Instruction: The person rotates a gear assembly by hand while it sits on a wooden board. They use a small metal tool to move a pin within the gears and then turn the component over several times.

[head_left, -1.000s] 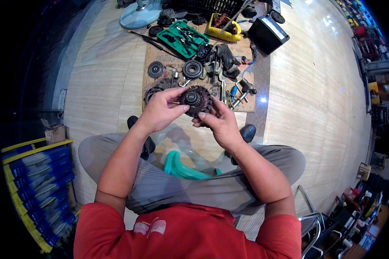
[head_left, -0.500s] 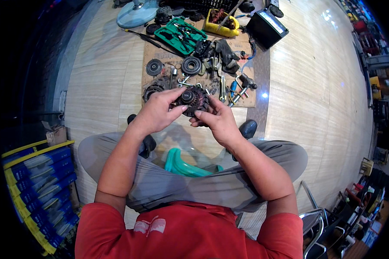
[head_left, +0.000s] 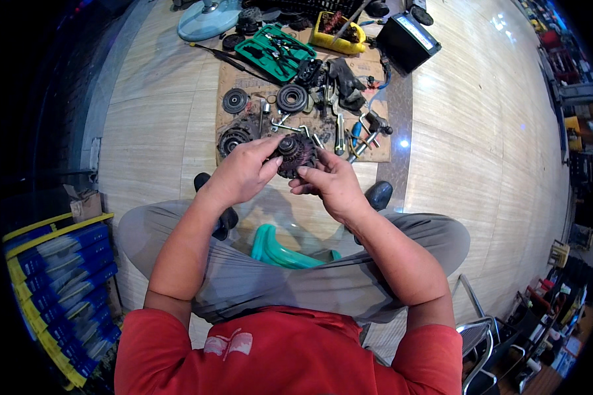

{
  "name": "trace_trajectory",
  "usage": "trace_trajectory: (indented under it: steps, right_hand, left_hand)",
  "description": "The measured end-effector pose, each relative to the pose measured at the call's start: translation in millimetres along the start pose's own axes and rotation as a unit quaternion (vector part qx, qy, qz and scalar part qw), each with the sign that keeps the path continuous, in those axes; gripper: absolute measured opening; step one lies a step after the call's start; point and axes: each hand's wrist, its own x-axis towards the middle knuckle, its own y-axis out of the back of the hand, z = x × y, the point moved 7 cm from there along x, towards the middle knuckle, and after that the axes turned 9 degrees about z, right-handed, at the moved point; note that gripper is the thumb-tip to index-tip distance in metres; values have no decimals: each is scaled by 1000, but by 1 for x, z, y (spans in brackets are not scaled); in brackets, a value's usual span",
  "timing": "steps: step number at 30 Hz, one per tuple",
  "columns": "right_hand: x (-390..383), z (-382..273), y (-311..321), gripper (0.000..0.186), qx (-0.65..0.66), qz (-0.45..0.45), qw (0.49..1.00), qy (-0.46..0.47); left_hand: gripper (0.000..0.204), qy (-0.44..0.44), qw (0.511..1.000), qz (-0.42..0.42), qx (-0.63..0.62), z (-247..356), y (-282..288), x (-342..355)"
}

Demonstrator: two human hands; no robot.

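Observation:
Between my two hands, above the near edge of the cardboard, is a dark, greasy rotor (head_left: 302,160) with a toothed rim, reddish patches and a stepped shaft end pointing up toward me. My left hand (head_left: 240,170) grips it from the left, with the thumb and forefinger about the shaft end. From the right, my right hand (head_left: 333,184) supports the rim, thumb on the near side and fingers partly hidden beneath. A round dark housing (head_left: 234,139) lies just beyond my left hand.
Spread on the cardboard (head_left: 247,80) are a ring-shaped part (head_left: 292,99), a pulley-like disc (head_left: 235,101), a hammer (head_left: 370,138), dark gloves (head_left: 346,84) and a green tool case (head_left: 260,49). Farther back stand a yellow container (head_left: 339,45) and a black battery (head_left: 407,43). A green plastic stool (head_left: 283,253) is beneath me.
The rotor has tilted slightly in my hands, and my left thumb has shifted a little up along the shaft end. My right hand has barely moved.

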Motion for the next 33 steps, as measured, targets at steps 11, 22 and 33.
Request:
trace_trajectory:
  steps: [11, 22, 33]
  right_hand:
    - [3, -5, 0, 34, 95, -19, 995, 1]
    - [0, -2, -7, 31, 161, -72, 984, -4]
    - [0, 12, -8, 33, 148, -78, 986, -22]
  left_hand:
    - [72, 206, 838, 18, -505, -38, -20, -4]
    - [92, 173, 771, 51, -611, -30, -47, -6]
    - [76, 190, 758, 52, -622, -32, -46, -8]
